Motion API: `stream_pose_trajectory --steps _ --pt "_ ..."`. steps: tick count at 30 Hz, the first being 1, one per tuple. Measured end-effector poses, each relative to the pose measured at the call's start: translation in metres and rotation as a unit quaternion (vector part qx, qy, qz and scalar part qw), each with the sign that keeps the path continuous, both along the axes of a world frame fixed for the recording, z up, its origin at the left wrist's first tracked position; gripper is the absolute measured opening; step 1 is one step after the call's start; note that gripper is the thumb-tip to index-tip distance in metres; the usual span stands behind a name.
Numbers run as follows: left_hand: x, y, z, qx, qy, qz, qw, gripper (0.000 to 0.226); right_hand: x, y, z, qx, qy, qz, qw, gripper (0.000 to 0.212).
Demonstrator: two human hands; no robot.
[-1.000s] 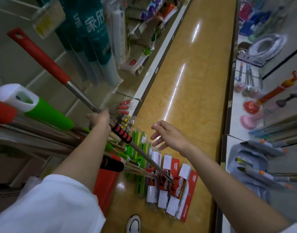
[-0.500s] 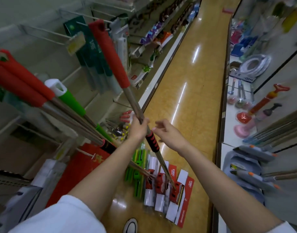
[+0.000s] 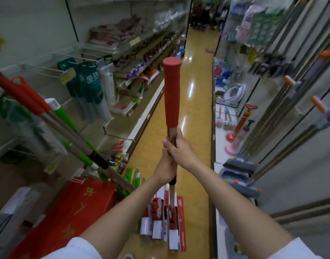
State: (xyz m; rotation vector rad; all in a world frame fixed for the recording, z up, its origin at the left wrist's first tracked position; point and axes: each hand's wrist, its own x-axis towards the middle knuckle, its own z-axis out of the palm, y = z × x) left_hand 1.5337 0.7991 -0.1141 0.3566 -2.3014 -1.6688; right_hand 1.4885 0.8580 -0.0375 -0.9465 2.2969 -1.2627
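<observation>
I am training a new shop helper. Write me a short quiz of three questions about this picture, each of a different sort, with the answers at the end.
1. True or false: the left hand and the right hand both grip the metal pole below the red grip.
2. Which hand sits higher on the metal pole? A) the left hand B) the right hand C) both are level
3. What colour is the white-capped mop grip that leans at the left of the picture?

Key: 1 true; 2 B; 3 green.
</observation>
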Motion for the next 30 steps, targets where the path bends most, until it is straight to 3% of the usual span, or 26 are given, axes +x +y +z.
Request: stream_pose_trajectory --steps 3,6,7,9,12,15,21,30 --pt "0.018 0.011 -0.005 0.012 0.020 -0.034 0.999 0.043 0.022 0.021 0.004 -0.003 -0.006 0.008 1.000 0.028" --pt "0.046 0.019 0.008 -0.015 0.042 -0.024 0.999 0.078 0.049 0.034 0.013 0.005 -0.006 0.019 1.000 0.017" --pt "0.055 0.021 0.012 -0.029 0.040 -0.020 0.999 0.079 0.058 0.038 0.016 0.005 -0.004 0.020 1.000 0.017" --pt "0.074 0.028 0.028 -0.036 -0.002 -0.010 0.999 0.065 0.076 0.039 0.024 0.004 0.007 0.024 1.000 0.018" --pt "0.106 0.028 0.045 0.019 -0.089 0.047 0.995 0.016 0.108 0.036 0.039 0.008 0.033 0.044 0.998 0.020" --pt "0.150 0.031 0.074 0.060 -0.065 0.095 0.992 0.011 0.148 0.029 0.063 0.006 0.064 0.078 0.995 0.024" --pt "0.236 0.034 0.120 0.065 -0.083 0.165 0.981 0.040 0.206 0.016 0.098 -0.024 0.175 0.144 0.974 0.027" --pt "0.416 0.048 0.177 0.083 -0.060 0.267 0.958 0.024 0.366 0.004 0.133 -0.082 0.304 0.252 0.915 0.032"
